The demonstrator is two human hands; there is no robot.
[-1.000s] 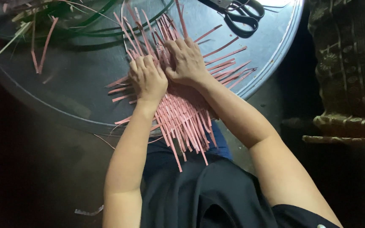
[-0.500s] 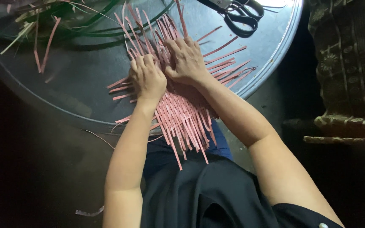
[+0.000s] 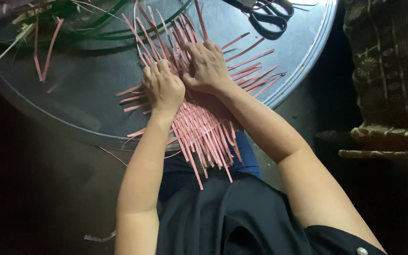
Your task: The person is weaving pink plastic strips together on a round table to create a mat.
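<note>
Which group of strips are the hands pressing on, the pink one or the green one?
The pink strips: both the left hand and right hand rest on them. The green strips lie apart at the tray's far left, untouched.

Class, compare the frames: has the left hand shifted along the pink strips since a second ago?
No. The left hand remains pressed on the pink strips, same gap from the scissors.

Dim room, dark floor [image 3: 34, 189], patterned woven furniture [image 3: 388, 71] at right.

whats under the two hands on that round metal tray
A woven mat of pink strips lies under the left hand and right hand, on the round metal tray. The weave directly beneath the palms is covered.
</note>
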